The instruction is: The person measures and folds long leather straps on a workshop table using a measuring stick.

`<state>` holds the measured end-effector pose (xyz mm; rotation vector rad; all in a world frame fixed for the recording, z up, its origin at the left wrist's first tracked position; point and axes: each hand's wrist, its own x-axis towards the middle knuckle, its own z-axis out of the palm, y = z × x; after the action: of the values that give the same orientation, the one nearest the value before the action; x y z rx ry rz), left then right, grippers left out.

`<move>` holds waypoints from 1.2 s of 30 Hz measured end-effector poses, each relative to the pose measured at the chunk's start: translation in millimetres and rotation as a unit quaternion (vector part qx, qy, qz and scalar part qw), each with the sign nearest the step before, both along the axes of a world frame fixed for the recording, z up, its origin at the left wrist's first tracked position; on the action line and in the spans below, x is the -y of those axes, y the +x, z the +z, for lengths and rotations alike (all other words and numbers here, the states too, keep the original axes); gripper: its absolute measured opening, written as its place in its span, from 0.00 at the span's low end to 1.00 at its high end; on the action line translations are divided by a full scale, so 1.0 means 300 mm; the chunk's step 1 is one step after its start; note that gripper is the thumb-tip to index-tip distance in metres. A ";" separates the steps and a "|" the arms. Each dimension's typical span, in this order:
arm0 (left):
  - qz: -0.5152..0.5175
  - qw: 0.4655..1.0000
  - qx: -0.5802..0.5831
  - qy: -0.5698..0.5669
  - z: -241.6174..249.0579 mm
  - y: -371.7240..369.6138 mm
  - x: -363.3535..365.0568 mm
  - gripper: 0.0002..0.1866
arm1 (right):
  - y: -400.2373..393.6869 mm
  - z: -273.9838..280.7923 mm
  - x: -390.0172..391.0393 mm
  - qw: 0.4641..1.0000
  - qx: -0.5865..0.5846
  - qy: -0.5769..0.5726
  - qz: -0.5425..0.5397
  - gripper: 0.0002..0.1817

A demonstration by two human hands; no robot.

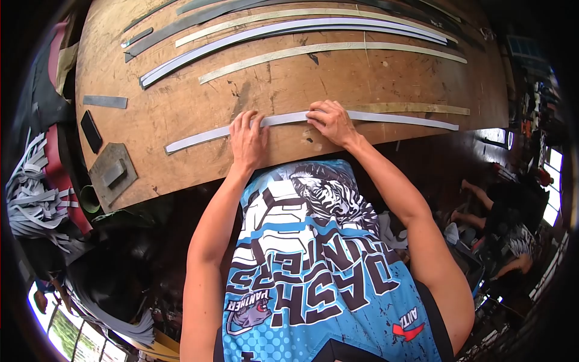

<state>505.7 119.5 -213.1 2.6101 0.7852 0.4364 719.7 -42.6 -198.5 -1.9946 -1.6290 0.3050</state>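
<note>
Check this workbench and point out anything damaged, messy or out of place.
The wooden tabletop is scratched and dark-stained, so it looks worn. Left of it, grey strips lie in a jumbled heap, unlike the neatly extended white strip that both hands touch. Nothing looks spilled.

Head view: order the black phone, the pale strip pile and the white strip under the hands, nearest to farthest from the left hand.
1. White strip: under the left hand.
2. Black phone: left side of the table.
3. Pale strip pile: beyond the table's left edge.
</note>
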 end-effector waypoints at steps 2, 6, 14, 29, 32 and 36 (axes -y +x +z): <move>-0.079 0.996 0.025 -0.045 -0.011 0.024 -0.011 0.16 | -0.001 0.002 0.002 1.000 0.004 0.003 0.001 0.08; -0.083 0.994 0.024 -0.061 -0.030 0.026 -0.016 0.15 | -0.005 0.005 -0.004 1.000 0.008 0.007 -0.004 0.07; -0.086 0.995 0.036 -0.044 -0.038 0.023 -0.018 0.13 | 0.003 -0.009 0.000 1.000 0.006 0.003 0.003 0.08; -0.087 0.994 0.036 -0.053 -0.031 0.022 -0.019 0.14 | 0.002 -0.036 0.005 0.999 0.031 0.014 -0.006 0.07; -0.087 0.994 0.033 -0.058 -0.031 0.022 -0.019 0.14 | 0.002 -0.036 0.005 0.999 0.030 0.015 -0.006 0.07; -0.088 0.994 0.033 -0.060 -0.030 0.022 -0.020 0.14 | 0.002 -0.037 0.004 0.999 0.032 0.020 -0.007 0.07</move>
<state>512.4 125.6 -221.9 2.5126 0.5368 0.4100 720.3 -43.9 -209.6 -2.0035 -1.6466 0.2051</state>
